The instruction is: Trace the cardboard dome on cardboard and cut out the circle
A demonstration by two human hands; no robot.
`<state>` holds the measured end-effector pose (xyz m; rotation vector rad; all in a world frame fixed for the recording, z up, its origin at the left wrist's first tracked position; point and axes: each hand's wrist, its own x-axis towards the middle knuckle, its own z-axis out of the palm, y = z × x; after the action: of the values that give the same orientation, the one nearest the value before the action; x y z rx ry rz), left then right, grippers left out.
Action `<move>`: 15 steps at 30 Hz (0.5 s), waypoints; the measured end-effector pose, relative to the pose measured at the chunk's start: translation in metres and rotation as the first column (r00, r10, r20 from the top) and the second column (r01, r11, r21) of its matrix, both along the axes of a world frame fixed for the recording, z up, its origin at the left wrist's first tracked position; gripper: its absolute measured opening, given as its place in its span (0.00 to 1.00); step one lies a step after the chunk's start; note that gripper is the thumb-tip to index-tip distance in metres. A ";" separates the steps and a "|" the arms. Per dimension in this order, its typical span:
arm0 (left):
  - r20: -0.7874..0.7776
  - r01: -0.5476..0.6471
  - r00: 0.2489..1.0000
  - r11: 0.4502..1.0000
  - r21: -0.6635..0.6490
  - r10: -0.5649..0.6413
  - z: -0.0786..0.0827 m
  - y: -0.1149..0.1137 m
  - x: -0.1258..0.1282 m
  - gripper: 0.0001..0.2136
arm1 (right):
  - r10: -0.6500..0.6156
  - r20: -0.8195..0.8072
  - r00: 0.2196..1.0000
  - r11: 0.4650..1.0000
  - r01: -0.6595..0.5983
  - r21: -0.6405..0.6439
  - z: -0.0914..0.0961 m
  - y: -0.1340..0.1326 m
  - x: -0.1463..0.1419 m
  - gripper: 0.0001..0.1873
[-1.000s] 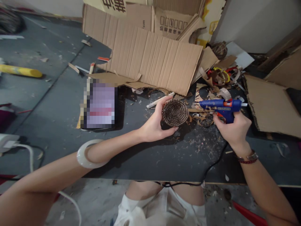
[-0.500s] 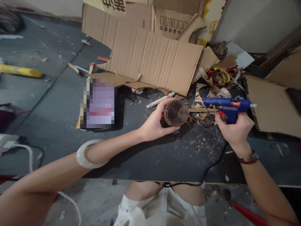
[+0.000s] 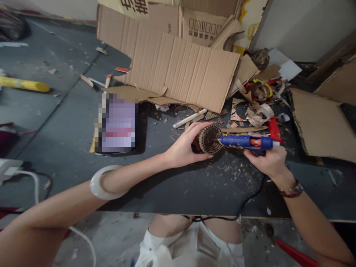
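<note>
Left hand (image 3: 183, 148): half-curled in a C around a small brown ribbed cup (image 3: 204, 144), one digit on the cup's 12 o'clock side, one on the 6 o'clock side, palm toward 9. Cup mouth faces up at the camera. Can't tell if its base sits on the table (image 3: 167, 194).

Right hand (image 3: 269, 161): closed around the handle of a blue glue gun (image 3: 239, 141), pointing at 9 o'clock. Handle mostly covered, so can't tell if the trigger is pulled. Nozzle overlaps the cup's 3 o'clock rim, tip over the mouth; contact with the inner wall unclear.

Clock centred on cup from here. White stick (image 3: 189, 118) just off at 10. Cardboard strip (image 3: 247, 129) near 3, a red piece (image 3: 274, 129) at its far end. Curled scraps (image 3: 260, 115) between 2 and 3. Big cardboard sheet (image 3: 178, 70) at 11. Brown ball (image 3: 260, 58) at 1. Cardboard panel (image 3: 319, 128) well out at 3. Black cord (image 3: 251, 198) curves past between 4 and 5.

Left side: pixelated screen (image 3: 119, 124) at 9; white bangle (image 3: 96, 187) on the left forearm between 8 and 9; yellow tube (image 3: 26, 84) far out, between 9 and 10.
</note>
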<state>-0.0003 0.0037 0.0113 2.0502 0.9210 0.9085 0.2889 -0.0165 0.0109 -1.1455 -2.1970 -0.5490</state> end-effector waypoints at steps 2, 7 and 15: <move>-0.024 0.006 1.000 1.000 0.015 -0.006 0.002 0.000 0.000 0.38 | 0.033 0.001 0.999 0.998 -0.032 -0.046 0.002 -0.002 -0.002 0.16; -0.046 0.018 0.999 0.999 0.029 -0.017 0.003 -0.001 0.000 0.38 | 0.083 -0.013 0.996 0.992 -0.084 -0.094 0.004 -0.003 -0.006 0.15; -0.050 0.011 0.999 1.000 0.023 -0.010 0.003 -0.001 0.001 0.37 | 0.077 -0.020 0.997 0.988 -0.079 -0.130 0.004 -0.004 -0.005 0.18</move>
<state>0.0005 0.0025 0.0147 2.1035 0.9293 0.8699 0.2843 -0.0203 0.0151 -1.1210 -2.2820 -0.3661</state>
